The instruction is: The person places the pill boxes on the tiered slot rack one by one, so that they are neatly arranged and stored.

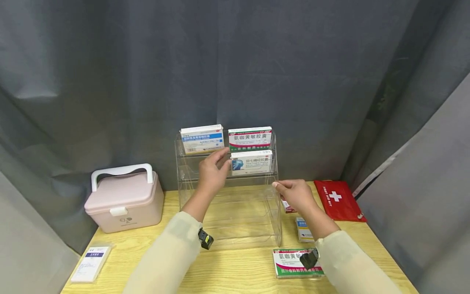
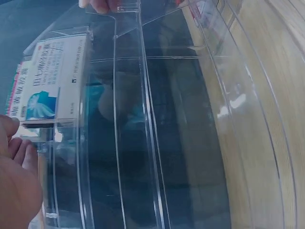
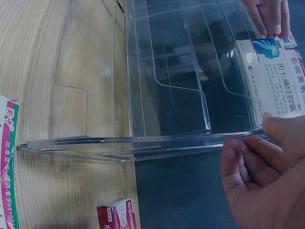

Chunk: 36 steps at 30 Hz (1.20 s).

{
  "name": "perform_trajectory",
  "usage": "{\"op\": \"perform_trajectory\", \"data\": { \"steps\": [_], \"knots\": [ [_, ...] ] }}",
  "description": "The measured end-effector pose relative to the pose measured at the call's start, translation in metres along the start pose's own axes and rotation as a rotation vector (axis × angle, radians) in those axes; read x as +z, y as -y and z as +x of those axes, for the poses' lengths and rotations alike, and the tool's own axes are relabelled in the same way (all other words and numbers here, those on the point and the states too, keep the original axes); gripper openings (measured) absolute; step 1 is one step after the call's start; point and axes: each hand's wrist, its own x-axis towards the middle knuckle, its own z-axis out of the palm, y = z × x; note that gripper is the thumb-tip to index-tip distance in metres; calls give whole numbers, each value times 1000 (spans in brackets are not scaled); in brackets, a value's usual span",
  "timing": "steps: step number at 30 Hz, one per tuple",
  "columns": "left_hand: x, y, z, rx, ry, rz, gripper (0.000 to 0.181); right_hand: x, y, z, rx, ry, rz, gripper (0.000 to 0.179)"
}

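Observation:
A clear acrylic tiered rack (image 1: 238, 201) stands on the table. My left hand (image 1: 214, 169) is at the left end of a white medicine box (image 1: 252, 164) with a blue head picture, seated in the rack's second tier. Its fingertips (image 3: 274, 28) touch or nearly touch that end, fingers loosely bent. My right hand (image 1: 296, 195) pinches the rack's right side edge between thumb and fingers. Behind, in the top tier, are a green-and-white medicine box (image 1: 249, 138) and a blue-and-white medicine box (image 1: 202, 139).
Right of the rack lie a red box (image 3: 118, 214), a small blue-and-white box (image 1: 304, 230), a green-and-white box (image 1: 293, 269) and a red first-aid pouch (image 1: 339, 202). At left are a pink case (image 1: 125, 200) and a white packet (image 1: 91, 264). A grey curtain (image 1: 220, 81) hangs behind.

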Motion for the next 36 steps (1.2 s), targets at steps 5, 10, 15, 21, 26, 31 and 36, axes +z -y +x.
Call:
{"op": "perform_trajectory", "data": {
  "steps": [5,10,15,21,26,31,36],
  "knots": [
    [-7,-4,-28,44,-69,106,47,0,1,-1,-4,-2,-3,43],
    [10,-7,-80,106,-27,45,38,-3,3,-1,1,5,6,42],
    [39,-4,-132,179,227,87,32,-6,3,2,-2,-3,11,40],
    [73,22,-178,179,551,213,43,-2,2,1,1,3,32,38],
    [96,46,-200,104,673,324,62,-3,3,1,3,0,19,41],
    [109,57,-210,59,702,412,76,-2,3,0,8,5,23,42],
    [115,58,-212,32,713,446,80,-1,5,-1,14,5,21,43]
  ]
}}
